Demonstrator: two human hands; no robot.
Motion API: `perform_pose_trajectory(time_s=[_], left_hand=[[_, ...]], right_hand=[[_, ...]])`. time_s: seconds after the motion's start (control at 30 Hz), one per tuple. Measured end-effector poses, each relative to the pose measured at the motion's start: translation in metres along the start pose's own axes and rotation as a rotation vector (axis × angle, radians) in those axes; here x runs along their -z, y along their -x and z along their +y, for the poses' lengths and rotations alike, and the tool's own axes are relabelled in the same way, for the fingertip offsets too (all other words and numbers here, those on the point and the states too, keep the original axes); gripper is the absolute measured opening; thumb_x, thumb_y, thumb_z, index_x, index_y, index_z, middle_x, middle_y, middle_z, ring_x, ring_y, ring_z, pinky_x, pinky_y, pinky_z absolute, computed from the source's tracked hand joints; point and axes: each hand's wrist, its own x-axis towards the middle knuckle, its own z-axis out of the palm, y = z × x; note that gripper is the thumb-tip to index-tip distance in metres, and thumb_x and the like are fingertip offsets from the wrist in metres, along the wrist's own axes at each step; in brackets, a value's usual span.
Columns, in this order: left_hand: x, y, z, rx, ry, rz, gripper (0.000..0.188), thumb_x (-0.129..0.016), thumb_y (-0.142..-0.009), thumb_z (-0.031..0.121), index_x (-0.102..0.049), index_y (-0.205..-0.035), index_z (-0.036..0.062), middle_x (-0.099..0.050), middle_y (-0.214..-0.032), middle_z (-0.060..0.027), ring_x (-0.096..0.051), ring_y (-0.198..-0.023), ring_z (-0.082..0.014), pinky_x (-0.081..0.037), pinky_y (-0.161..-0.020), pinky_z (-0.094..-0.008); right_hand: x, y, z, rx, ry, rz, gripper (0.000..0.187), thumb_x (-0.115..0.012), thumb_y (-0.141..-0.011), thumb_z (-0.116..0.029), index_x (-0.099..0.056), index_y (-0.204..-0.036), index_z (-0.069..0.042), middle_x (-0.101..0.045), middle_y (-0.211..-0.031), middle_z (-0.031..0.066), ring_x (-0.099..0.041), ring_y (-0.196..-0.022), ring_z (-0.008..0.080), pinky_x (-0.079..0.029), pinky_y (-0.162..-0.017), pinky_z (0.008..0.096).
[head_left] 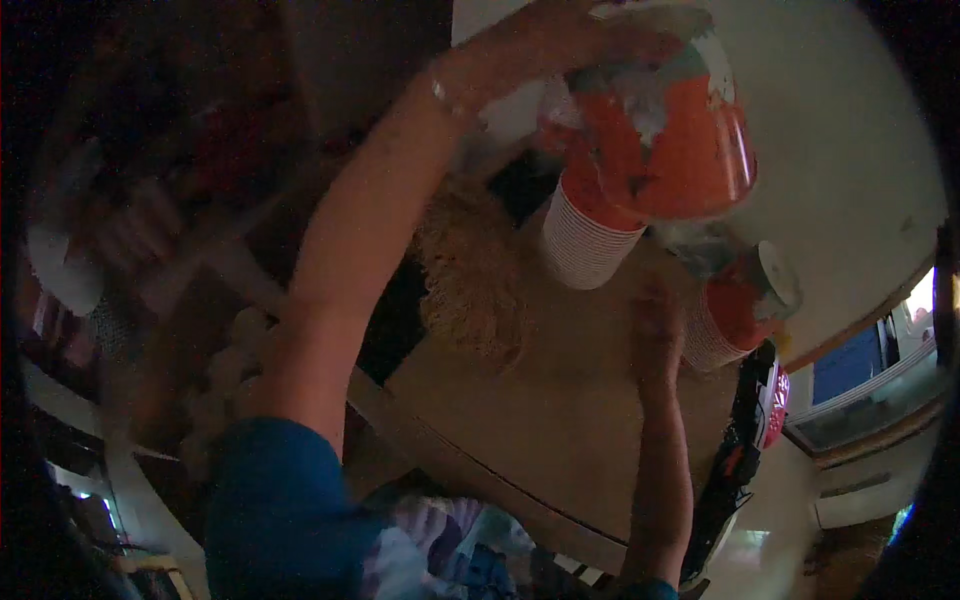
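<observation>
My left arm stretches far up across the table. At its end, my left hand (615, 42) is closed at the upper part of a large glossy red tub (690, 150) with white and grey-green patches near its top. The tub appears raised, partly in front of a tilted stack of nested cups (592, 243), white-rimmed with red at the upper end. A second cup stack (715, 325), also red and white, leans farther right. Between the two stacks is my right hand (655, 310), dim and blurred; how its fingers lie cannot be made out.
A heap of brown, fibrous-looking material (470, 285) lies left of the cups on the tan tabletop (560, 400). A dark-edged thing with a shiny pink-red package (775, 405) is at the right edge. A pale surface (850, 150) spreads behind.
</observation>
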Motion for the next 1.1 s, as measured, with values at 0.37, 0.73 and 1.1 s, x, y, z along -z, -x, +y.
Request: perform_pose_trajectory(time_s=[0.37,0.73,1.1], left_hand=[[-0.125,0.188,-0.089,0.258,0.927,0.273,0.052,-0.058,-0.093,0.031,-0.049,-0.137,0.0052,-0.048,-0.140,-0.0080,-0.046,-0.127,-0.0196,-0.034,-0.108,-0.0335],[-0.245,0.295,-0.151,-0.024,-0.042,0.351,0.059,-0.064,-0.091,0.019,-0.040,-0.143,0.0051,-0.051,-0.135,-0.0116,-0.044,-0.130,-0.0265,-0.034,-0.110,-0.0403],[-0.300,0.285,-0.142,0.087,0.825,0.495,0.054,-0.065,-0.091,0.028,-0.046,-0.138,0.0076,-0.055,-0.129,-0.0090,-0.050,-0.123,-0.0221,-0.037,-0.107,-0.0381]], right_hand=[[0.015,0.091,-0.066,0.066,0.222,-0.031,0.042,-0.049,-0.096,-0.022,-0.048,-0.134,-0.003,-0.053,-0.128,0.0062,-0.050,-0.115,0.0174,-0.040,-0.098,0.0326],[0.034,0.129,-0.058,-0.049,0.232,0.122,0.027,-0.054,-0.096,-0.023,-0.059,-0.115,-0.004,-0.056,-0.102,-0.0003,-0.051,-0.091,0.0108,-0.042,-0.078,0.0260],[0.079,0.142,-0.043,0.008,0.575,0.185,0.017,-0.066,-0.088,-0.008,-0.064,-0.103,0.000,-0.067,-0.095,0.0071,-0.060,-0.086,0.0182,-0.051,-0.079,0.0321]])
